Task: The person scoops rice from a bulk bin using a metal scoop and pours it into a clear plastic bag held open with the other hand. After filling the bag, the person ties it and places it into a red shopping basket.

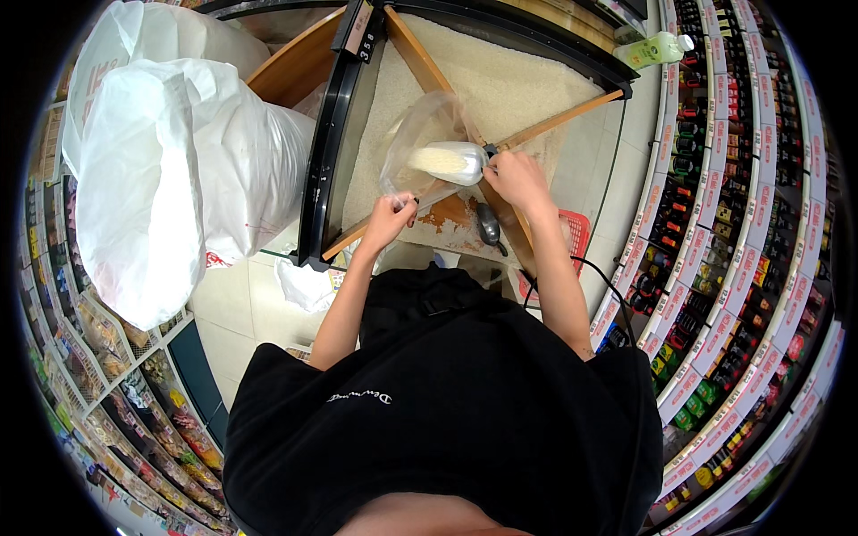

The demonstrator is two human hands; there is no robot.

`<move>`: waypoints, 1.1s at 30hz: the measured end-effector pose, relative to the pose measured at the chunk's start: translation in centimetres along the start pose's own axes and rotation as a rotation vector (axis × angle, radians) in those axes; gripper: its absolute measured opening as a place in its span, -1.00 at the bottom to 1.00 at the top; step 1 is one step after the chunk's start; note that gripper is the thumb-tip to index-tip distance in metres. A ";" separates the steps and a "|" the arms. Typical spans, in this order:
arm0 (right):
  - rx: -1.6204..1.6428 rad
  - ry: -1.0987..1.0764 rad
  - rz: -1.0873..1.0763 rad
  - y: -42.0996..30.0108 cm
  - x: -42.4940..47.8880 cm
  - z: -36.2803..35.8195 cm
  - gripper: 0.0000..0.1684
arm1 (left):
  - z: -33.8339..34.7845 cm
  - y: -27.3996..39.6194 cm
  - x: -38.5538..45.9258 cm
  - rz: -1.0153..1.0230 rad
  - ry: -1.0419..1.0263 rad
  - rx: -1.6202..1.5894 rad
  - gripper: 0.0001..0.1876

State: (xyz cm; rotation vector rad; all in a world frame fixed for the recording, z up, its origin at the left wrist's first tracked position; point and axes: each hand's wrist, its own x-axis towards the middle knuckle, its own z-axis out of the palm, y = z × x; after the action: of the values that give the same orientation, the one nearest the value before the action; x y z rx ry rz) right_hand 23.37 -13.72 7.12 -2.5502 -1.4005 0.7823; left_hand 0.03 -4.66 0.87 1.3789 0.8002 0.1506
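My left hand (390,220) pinches the rim of a clear plastic bag (409,127), which hangs spread over the bin. My right hand (520,175) grips the handle end of a clear plastic scoop (461,165). White grains that look like rice (432,161) lie in the scoop, whose mouth points left into the bag's opening. Beneath them is a divided bin with wooden partitions (415,50). Pale grain (496,63) fills its far compartment. A dark scoop (488,225) rests in the nearest compartment, where brown patches show through a thin layer of grain.
Large stuffed white plastic bags (248,147) stand left of the bin's black frame (326,154). A green-labelled bottle (653,51) is at the far right corner. A red basket (578,234) sits by my right forearm. Shelves of bottles (697,268) line the right; packaged-goods shelves (134,375) line the left.
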 end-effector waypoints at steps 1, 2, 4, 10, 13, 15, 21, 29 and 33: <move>-0.016 0.010 -0.005 0.1 0.0 0.1 -0.76 | 0.0 0.0 0.0 0.003 0.004 0.005 -0.72; -0.032 0.020 -0.009 0.1 0.1 0.2 -0.75 | 0.0 0.0 0.0 0.002 0.003 0.004 -0.72; -0.058 0.023 -0.015 0.2 0.1 0.2 -0.75 | -0.1 0.1 0.0 -0.002 0.002 0.001 -0.71; 0.026 0.072 -0.003 0.5 -0.1 -2.2 -0.74 | -0.2 0.4 -0.1 -0.010 0.000 -0.018 -0.71; 0.204 0.110 0.038 1.4 -0.2 -4.7 -0.73 | -0.3 0.2 0.0 -0.017 -0.004 0.005 -0.71; 0.324 0.131 0.107 2.4 0.1 -6.1 -0.73 | -0.2 0.1 0.0 -0.029 -0.013 -0.004 -0.69; -0.076 0.395 0.321 7.1 3.5 -4.8 -0.71 | 0.2 -0.9 0.3 -0.047 -0.035 0.017 -0.67; -0.398 0.236 0.309 9.1 9.8 -4.3 -0.69 | 0.4 -0.8 0.2 -0.076 -0.039 -0.017 -0.69; -0.366 0.092 0.277 9.2 11.8 -1.3 -0.60 | 0.3 -0.9 0.2 -0.069 -0.034 -0.023 -0.70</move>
State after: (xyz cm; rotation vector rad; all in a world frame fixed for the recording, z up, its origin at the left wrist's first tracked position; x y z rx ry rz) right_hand 36.07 -9.01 0.59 -3.0633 -1.2791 0.4659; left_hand 0.03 -4.99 -0.05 1.3275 0.8143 0.0824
